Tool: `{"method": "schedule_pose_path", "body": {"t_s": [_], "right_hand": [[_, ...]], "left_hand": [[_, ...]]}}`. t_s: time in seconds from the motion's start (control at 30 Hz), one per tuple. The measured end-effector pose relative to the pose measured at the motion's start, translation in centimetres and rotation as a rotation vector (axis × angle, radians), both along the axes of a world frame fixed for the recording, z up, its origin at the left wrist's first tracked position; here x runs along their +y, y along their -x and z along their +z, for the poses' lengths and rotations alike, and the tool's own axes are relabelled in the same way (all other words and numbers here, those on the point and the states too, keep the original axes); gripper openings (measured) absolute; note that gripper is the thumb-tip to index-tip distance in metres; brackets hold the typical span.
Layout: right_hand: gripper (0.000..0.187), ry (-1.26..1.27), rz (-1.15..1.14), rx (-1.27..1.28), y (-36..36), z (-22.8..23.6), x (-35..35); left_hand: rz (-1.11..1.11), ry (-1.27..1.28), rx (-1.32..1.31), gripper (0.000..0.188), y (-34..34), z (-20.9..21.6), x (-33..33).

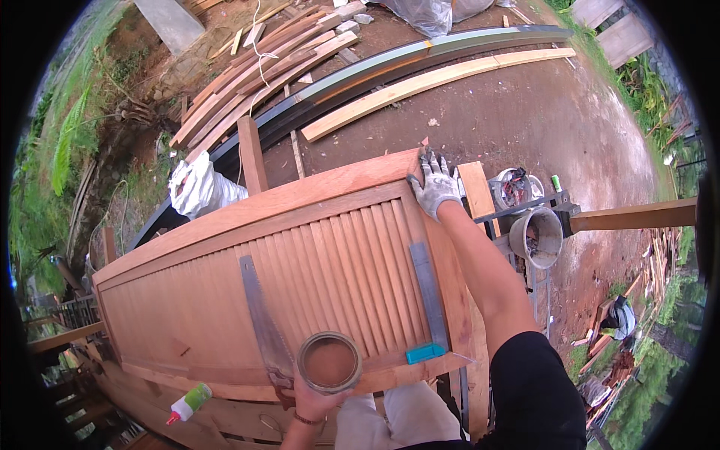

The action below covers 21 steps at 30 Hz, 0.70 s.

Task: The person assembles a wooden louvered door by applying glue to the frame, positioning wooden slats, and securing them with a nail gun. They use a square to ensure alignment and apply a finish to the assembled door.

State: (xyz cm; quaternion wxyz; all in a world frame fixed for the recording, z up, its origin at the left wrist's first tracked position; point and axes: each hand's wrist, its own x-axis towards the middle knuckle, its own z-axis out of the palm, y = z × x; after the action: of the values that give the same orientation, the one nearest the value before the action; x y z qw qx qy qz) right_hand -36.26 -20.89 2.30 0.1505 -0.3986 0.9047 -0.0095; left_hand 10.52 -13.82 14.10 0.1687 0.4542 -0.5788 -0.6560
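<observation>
My left hand, bare, grips a round open tin with reddish-brown stuff inside, held over the near edge of a wooden louvered panel. At the panel's far right corner my right hand, in a grey-and-black glove, rests on the frame with its fingers spread. A handsaw lies across the slats, its handle partly hidden by my left hand and the tin. On the panel's right side is a try square with a teal stock.
A white-and-green glue bottle with a red tip lies near the panel's lower left edge. Right of my right hand hang two buckets. Beyond the panel are a white sack, stacked planks and a long dark metal beam.
</observation>
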Motion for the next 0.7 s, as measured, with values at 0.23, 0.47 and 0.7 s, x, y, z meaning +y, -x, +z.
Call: {"method": "schedule_pose_path", "body": {"t_s": [0.23, 0.47, 0.7], "right_hand": [[0.081, -0.016, 0.03, 0.032, 1.8, 0.4, -1.5], [0.085, -0.182, 0.103, 0.015, -4.0, 0.7, 2.6], [0.086, 0.018, -0.004, 0.109, -0.7, -0.7, -3.6]], "left_hand": [[0.013, -0.002, -0.014, 0.1, -1.2, -0.2, 0.5], [0.054, 0.053, -0.018, 0.103, -2.3, 0.3, 0.7], [-0.032, 0.012, -0.098, 0.104, -1.8, 0.1, 1.0]]}}
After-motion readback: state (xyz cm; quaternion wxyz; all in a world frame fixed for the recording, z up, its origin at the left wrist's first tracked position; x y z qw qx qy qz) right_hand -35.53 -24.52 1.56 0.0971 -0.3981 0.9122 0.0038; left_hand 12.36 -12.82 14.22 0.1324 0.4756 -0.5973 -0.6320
